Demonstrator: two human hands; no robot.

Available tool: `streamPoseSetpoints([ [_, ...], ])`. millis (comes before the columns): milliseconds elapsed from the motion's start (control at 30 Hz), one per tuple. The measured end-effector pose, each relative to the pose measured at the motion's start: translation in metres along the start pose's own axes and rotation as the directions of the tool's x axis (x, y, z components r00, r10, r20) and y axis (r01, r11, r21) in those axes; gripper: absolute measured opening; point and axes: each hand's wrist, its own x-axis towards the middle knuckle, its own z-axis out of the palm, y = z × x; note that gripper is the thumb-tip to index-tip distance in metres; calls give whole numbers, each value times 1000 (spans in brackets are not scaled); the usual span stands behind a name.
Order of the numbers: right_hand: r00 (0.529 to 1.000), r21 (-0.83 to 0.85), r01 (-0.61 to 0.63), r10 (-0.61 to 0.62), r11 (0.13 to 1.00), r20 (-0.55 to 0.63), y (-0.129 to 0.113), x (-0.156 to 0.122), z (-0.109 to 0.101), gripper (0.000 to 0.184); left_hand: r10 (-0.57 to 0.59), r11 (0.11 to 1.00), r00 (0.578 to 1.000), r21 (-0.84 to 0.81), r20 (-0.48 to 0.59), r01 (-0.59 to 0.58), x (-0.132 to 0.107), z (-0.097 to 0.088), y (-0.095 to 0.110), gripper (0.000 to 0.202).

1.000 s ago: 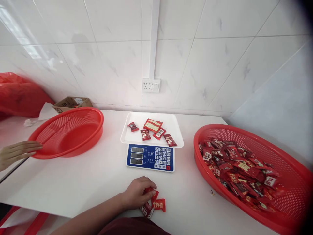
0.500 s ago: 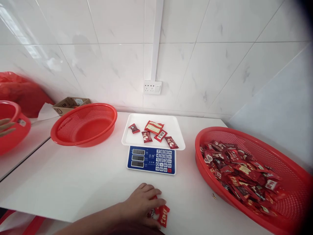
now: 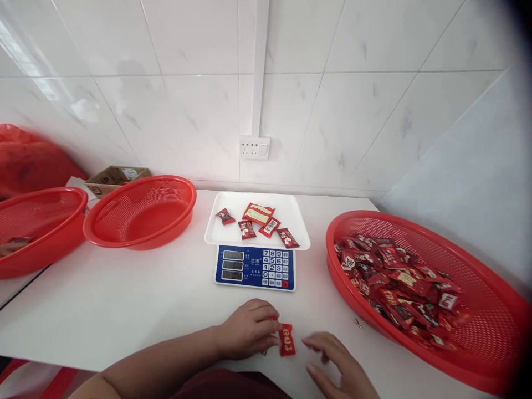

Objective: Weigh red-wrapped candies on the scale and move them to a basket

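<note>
The fingers (image 3: pixel 266 327) of your left hand (image 3: pixel 248 331) are curled shut on a red candy packet (image 3: pixel 286 339), which pokes out past the fingertips and lies flat on the white table (image 3: pixel 137 299). Your right hand (image 3: pixel 338 363) is just right of it, fingers spread and holding nothing (near the packet, not touching). Straight beyond your fingers stands the blue scale (image 3: pixel 254 267), with five wrapped sweets (image 3: pixel 258 213) on its white tray (image 3: pixel 291 213). Well to the right is a heaped red basket (image 3: pixel 490 316), and well to the left a second red basket (image 3: pixel 141 216).

Small packing or sorting workroom for sweets. White-tiled walls, white desk (image 3: pixel 124 299), electronic weighing scale (image 3: pixel 255 266) with tray, red mesh baskets (image 3: pixel 141 213), one heaped with wrapped candies (image 3: pixel 399 282), cardboard box (image 3: pixel 112 176) behind.
</note>
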Motion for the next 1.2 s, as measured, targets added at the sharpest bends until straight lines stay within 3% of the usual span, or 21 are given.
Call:
streamPoseSetpoints([
  [33,989,-55,118,-122,991,-81,0,10,8,33,3,1000,999,-3,-50,-3,-1,-6,0,21],
  [133,944,-188,321,-329,928,-15,-6,36,36,49,-55,996,971,52,-231,69,1,-36,-9,18],
  [267,898,-166,420,-383,892,215,-22,57,60,51,-319,906,854,130,-411,402,15,-88,-42,23],
  [333,887,-139,403,-349,904,302,-30,63,62,50,-408,852,828,166,-384,497,26,-110,-64,30],
  [400,883,-120,386,-329,914,334,-36,66,59,46,-469,824,835,198,-287,531,39,-125,-85,36],
  [567,912,-105,338,-298,935,281,-37,65,56,34,-575,788,816,224,-64,573,73,-130,-118,52],
  [667,930,-98,300,-267,949,254,-36,65,58,33,-545,827,838,154,-20,541,87,-127,-122,54],
  [800,931,-91,289,-258,953,258,-34,65,58,32,-529,842,847,89,-57,532,88,-136,-126,52],
  [1000,936,-75,288,-264,955,233,-33,65,59,32,-587,795,805,249,87,553,69,-155,-138,63],
  [1200,935,-66,298,-277,952,223,-29,65,61,32,-563,791,822,340,81,508,68,-154,-137,42],
])
